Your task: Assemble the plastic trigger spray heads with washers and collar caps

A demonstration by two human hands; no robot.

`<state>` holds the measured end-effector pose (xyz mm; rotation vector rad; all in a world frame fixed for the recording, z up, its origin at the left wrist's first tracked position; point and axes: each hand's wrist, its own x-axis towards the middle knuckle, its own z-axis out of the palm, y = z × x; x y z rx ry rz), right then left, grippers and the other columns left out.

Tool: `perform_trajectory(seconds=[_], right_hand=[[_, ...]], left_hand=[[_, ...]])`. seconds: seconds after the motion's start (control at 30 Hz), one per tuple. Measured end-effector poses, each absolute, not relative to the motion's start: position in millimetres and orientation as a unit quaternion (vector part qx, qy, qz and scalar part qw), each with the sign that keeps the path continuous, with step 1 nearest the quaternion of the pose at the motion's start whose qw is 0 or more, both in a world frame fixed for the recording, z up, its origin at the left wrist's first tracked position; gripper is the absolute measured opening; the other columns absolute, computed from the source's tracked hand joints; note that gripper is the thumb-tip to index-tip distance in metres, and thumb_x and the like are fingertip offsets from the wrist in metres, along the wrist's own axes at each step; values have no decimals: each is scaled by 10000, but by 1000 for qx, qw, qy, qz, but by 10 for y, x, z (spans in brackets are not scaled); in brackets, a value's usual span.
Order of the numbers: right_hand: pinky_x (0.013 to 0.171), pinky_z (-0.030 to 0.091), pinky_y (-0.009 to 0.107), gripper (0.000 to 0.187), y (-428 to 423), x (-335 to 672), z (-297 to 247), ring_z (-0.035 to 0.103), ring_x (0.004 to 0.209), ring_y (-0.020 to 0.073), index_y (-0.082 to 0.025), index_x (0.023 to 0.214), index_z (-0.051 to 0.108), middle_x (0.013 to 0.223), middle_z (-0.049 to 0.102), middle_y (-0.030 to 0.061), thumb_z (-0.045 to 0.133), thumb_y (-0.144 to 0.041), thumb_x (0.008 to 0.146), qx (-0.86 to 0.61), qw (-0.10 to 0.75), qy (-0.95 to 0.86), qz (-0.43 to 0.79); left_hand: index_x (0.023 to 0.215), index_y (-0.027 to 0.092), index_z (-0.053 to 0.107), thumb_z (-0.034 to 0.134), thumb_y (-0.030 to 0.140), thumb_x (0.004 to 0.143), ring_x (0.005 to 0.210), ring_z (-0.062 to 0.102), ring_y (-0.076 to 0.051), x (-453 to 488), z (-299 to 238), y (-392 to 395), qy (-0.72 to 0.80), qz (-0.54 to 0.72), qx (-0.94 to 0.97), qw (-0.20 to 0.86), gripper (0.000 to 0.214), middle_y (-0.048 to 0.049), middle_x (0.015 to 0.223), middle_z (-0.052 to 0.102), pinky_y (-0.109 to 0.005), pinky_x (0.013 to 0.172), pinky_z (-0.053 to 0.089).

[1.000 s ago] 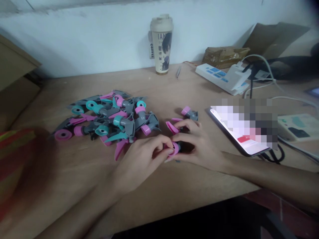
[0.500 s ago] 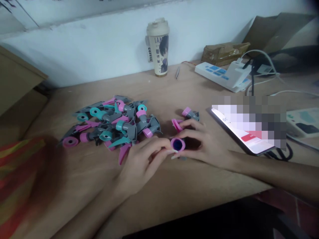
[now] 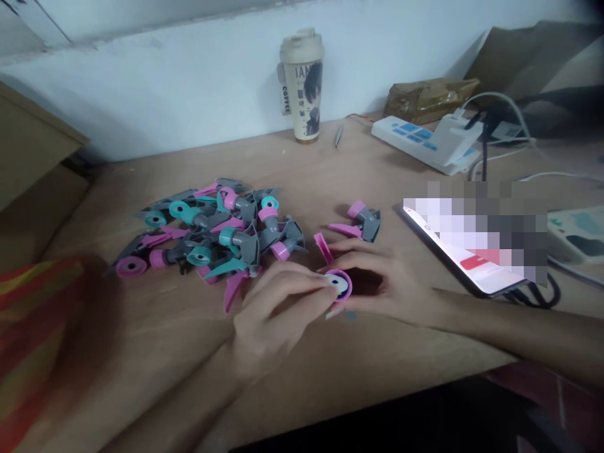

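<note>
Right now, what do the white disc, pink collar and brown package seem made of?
Pink collar: probably moulded plastic, smooth, evenly coloured. White disc: perhaps foam or rubber; its flat, pale face leaves it open. Brown package: likely cardboard under tape, judging by shiny, creased patches.

Wall (image 3: pixel 189 82): pale bluish white, rising at the back, with a grimy ledge (image 3: pixel 51 50) upper left
Worktop (image 3: pixel 340 173): brown, near edge slanting
Floor (image 3: pixel 540 393): reddish, crossed by a pale line
Light: dim, cool
</note>
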<state>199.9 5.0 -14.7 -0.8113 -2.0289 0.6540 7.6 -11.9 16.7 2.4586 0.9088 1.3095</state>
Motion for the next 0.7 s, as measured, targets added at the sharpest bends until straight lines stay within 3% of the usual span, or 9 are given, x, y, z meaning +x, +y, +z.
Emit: perform_trajectory(seconds=[0.17, 0.33, 0.5, 0.7], right_hand=[[976, 446, 445, 342, 58, 2003, -151, 493, 1188, 234, -217, 969, 617, 1087, 611, 67, 734, -364, 683, -334, 424, -801, 260], [981, 445, 427, 332, 57, 2009, -176, 517, 1153, 221, -210, 964, 624, 1096, 585, 74, 729, -363, 690, -330, 430, -798, 262], [978, 444, 431, 323, 44, 2012, -194, 494, 1181, 242, -209, 969, 629, 1117, 573, 84, 716, -368, 702, -333, 426, -805, 243], [970, 450, 417, 288, 39, 2017, -208, 474, 1198, 243, -194, 964, 634, 1134, 556, 91, 689, -358, 734, -337, 421, -813, 218]], left_hand=[[961, 195, 655, 603, 40, 805, 867, 603, -147, 16, 188, -95, 279, 374, 881, 80, 226, -23, 890, 688, -284, 733, 541], [957, 199, 645, 619, 15, 777, 781, 580, -135, 30, 130, -72, 280, 387, 874, 89, 258, -9, 830, 657, -285, 693, 518], [840, 194, 656, 667, 91, 742, 753, 557, -127, 89, 106, -51, 350, 417, 825, 155, 143, -12, 815, 563, -284, 683, 493], [842, 200, 656, 699, 148, 722, 774, 548, -116, 89, 105, -53, 371, 386, 826, 176, 138, -13, 865, 539, -254, 681, 478]])
